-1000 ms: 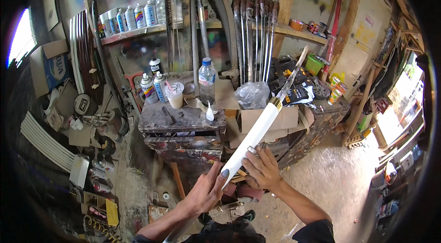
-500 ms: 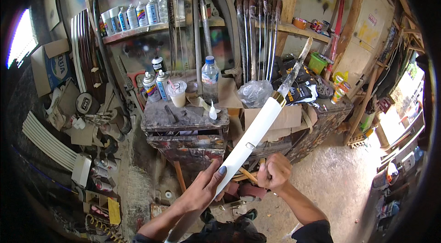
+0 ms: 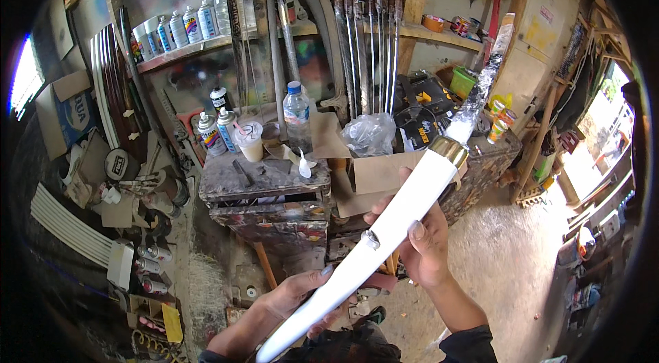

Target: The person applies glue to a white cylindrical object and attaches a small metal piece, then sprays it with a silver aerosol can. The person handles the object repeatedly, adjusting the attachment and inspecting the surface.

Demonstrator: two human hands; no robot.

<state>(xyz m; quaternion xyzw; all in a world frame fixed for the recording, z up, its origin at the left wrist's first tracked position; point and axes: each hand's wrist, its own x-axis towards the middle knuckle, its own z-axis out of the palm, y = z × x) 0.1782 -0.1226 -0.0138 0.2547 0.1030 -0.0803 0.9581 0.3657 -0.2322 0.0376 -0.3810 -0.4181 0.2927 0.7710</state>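
A long white scabbard-like piece [image 3: 374,253] slants from the lower middle up to the right in front of me. A brass collar [image 3: 450,150] rings its upper end, and a narrow strip wrapped in shiny film [image 3: 484,82] sticks out beyond that. Midway along it sits a small metal fitting [image 3: 371,238]. My left hand [image 3: 298,294] is closed around the lower part. Below the collar, my right hand [image 3: 427,246] wraps the piece, thumb on the near side and fingertips showing behind.
A paint-stained cabinet [image 3: 264,184] carries spray cans [image 3: 210,133], a drink cup [image 3: 248,140] and a water bottle [image 3: 297,119]. Several dark-handled rods [image 3: 364,40] lean on the wall. Beside the cardboard [image 3: 384,172] lies a clear plastic bag [image 3: 368,134]. White strips [image 3: 68,226] lie at left.
My right hand has gone from a fist beside the white piece to a grip on its upper part. The piece has swung right and come closer.
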